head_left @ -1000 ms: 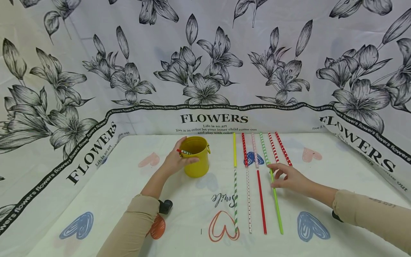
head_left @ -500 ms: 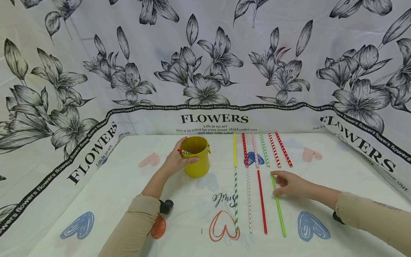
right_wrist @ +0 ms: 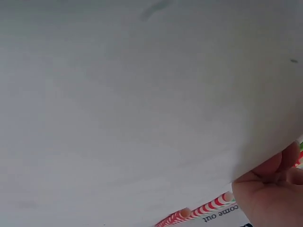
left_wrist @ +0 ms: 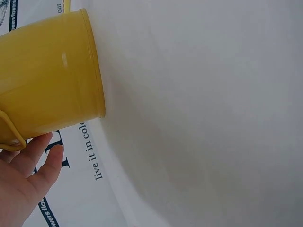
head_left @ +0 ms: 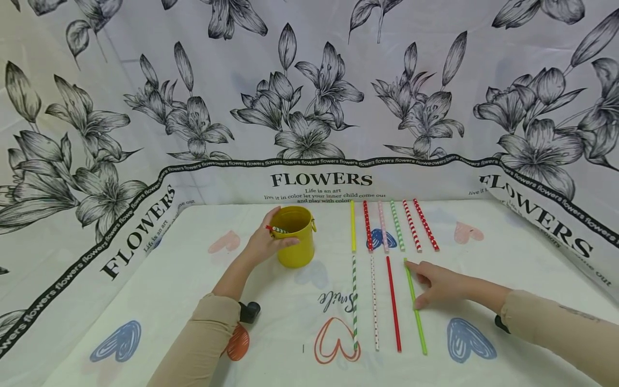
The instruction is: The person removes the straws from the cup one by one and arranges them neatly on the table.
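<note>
A yellow bucket (head_left: 299, 251) stands left of centre on the table, its rim gripped by my left hand (head_left: 261, 244), thumb across the near side. Straw ends (head_left: 278, 229), one red and one green-striped, show inside the rim. In the left wrist view, fingers (left_wrist: 47, 165) lie along the bucket's wall near its wire handle. My right hand (head_left: 440, 282) touches a lime green straw (head_left: 419, 333) that lies on the cloth, index fingertip at the far end and thumb lower along its side. The right wrist view shows only part of this hand (right_wrist: 267, 194); the green straw is hidden there.
Left of the lime straw lie a red straw (head_left: 394, 306), a white red-dotted straw (head_left: 374, 306) and a green-striped straw (head_left: 355, 301). Behind is a row of several straws, from a yellow straw (head_left: 353, 226) to a red dotted straw (head_left: 425, 224). A flower-printed cloth (head_left: 309, 102) rises behind.
The right hand has drawn the lime green straw nearer, away from the far row, then shifted it slightly left; its thumb has slid down the straw. The left hand and bucket stay put.
</note>
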Demonstrator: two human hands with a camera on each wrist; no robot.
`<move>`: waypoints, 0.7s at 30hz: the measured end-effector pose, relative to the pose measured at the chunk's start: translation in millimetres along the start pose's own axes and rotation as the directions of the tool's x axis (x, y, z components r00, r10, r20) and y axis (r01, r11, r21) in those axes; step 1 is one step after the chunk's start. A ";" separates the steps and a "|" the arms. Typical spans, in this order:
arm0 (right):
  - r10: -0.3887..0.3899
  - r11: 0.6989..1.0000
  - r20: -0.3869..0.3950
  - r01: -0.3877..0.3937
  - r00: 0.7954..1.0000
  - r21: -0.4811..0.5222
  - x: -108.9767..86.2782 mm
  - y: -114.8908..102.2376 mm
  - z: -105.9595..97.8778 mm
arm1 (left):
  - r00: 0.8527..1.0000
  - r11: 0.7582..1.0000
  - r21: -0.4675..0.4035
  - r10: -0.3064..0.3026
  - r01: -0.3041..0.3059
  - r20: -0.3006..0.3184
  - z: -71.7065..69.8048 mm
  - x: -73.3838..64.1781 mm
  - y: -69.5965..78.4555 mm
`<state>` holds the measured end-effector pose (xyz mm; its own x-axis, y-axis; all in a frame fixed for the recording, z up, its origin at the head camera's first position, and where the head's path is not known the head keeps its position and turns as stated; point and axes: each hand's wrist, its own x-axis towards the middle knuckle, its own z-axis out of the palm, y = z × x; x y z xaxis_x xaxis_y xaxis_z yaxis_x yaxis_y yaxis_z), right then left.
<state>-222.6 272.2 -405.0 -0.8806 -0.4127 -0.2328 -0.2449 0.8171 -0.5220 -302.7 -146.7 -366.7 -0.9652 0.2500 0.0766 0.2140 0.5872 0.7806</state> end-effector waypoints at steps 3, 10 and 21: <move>0.010 1.000 -0.004 -0.010 1.000 -0.030 2.7 -1.8 0.3 | 1.000 1.000 -0.003 0.001 -0.001 -0.002 -0.2 0.1 -0.3; 0.032 0.999 0.013 -0.032 0.999 -0.031 2.0 -10.7 -3.8 | 1.000 0.999 -0.036 0.022 -0.022 0.001 0.7 0.8 -1.9; 0.075 0.997 0.023 -0.075 0.997 0.009 2.8 -10.7 -5.3 | 1.000 0.999 -0.040 0.023 -0.023 0.002 0.8 1.7 -3.8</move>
<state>-224.6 264.4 -395.7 -0.8868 -0.3594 -0.2904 -0.1743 0.8423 -0.5101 -305.0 -147.9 -370.0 -0.9596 0.2656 0.0934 0.2304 0.5500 0.8027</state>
